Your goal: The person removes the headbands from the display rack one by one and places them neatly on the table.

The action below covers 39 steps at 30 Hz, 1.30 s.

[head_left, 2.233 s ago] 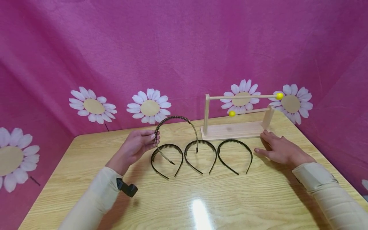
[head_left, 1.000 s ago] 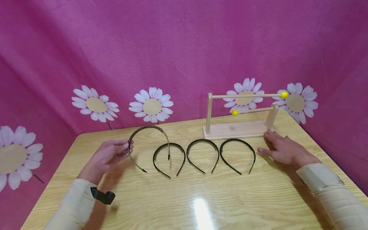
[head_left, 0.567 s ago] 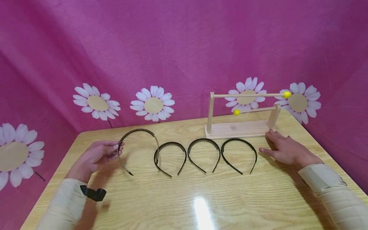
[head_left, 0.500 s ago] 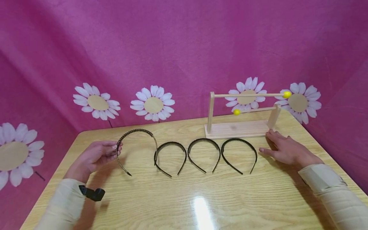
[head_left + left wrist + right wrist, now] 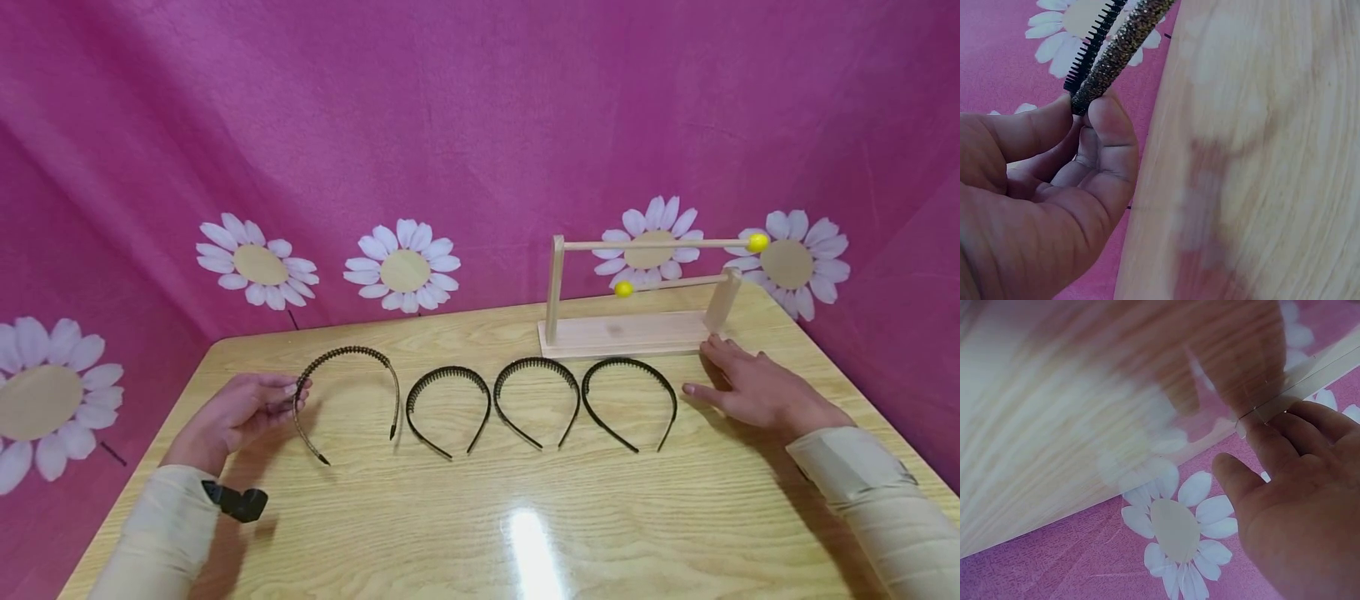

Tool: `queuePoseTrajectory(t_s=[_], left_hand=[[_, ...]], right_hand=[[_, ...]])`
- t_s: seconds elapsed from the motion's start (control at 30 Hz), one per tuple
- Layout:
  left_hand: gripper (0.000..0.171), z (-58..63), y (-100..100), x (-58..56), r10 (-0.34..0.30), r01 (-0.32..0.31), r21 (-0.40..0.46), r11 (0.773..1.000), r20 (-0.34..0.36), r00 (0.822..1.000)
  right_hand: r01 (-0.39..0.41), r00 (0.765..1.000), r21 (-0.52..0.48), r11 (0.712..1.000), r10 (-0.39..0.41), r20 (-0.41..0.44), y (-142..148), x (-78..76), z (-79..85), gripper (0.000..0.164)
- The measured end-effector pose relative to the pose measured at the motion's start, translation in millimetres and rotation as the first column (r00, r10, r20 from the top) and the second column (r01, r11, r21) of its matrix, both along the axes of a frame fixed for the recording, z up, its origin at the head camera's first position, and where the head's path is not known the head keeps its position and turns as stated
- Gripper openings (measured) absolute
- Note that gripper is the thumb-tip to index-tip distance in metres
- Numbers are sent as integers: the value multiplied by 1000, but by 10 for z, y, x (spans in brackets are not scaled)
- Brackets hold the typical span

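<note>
Thumb and fingers of my left hand (image 5: pixel 236 412) pinch a glittery gold-and-black headband (image 5: pixel 352 349) by one side, at the table's left part. In the left wrist view, comb teeth line the inner side of this sparkly headband (image 5: pixel 1119 53). Whether its tips touch the table I cannot tell. My right hand (image 5: pixel 765 396) lies with fingers extended, fingertips touching the right end of a wooden stand (image 5: pixel 630 335). The right wrist view shows the right hand (image 5: pixel 1304 487) against the stand's edge. Both of the stand's rods are bare.
Three black toothed headbands, a left one (image 5: pixel 448 369), a middle one (image 5: pixel 537 361) and a right one (image 5: pixel 630 362), lie in a row on the wooden table (image 5: pixel 420 533). Yellow balls cap the rods, upper (image 5: pixel 757 242) and lower (image 5: pixel 624 288). A pink flowered cloth (image 5: pixel 480 125) hangs behind.
My left hand has carried the glittery headband left and lower, out from in front of the black ones. The right hand keeps its place at the stand. The view has shifted slightly.
</note>
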<state>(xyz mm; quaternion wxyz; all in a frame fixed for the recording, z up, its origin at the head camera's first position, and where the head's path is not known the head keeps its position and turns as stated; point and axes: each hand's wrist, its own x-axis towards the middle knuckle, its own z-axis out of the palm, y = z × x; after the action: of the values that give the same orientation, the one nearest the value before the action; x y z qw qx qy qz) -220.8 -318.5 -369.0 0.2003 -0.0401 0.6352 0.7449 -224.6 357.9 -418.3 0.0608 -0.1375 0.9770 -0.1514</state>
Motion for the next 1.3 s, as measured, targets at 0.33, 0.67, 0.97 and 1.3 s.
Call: queuePoseTrajectory(t_s=[0.33,0.67,0.97,1.3], left_hand=[[29,-125,-6,-28,-21,23,-81,996,22,1000],[25,-172,46,-87,-62,62,-261,963,9,998],[26,-192,91,-93,-35,37,-301,953,10,999],[25,-221,76,-82,17,-9,-293,956,24,1000]], right_hand=[[-6,1000,1,1000,6,8,3,-4,-3,94],[-1,1000,-5,1000,1,18,4,12,-4,95],[4,1000,-11,1000,-4,21,16,17,1,96],[-8,1000,3,1000,8,2,15,-14,-21,94]])
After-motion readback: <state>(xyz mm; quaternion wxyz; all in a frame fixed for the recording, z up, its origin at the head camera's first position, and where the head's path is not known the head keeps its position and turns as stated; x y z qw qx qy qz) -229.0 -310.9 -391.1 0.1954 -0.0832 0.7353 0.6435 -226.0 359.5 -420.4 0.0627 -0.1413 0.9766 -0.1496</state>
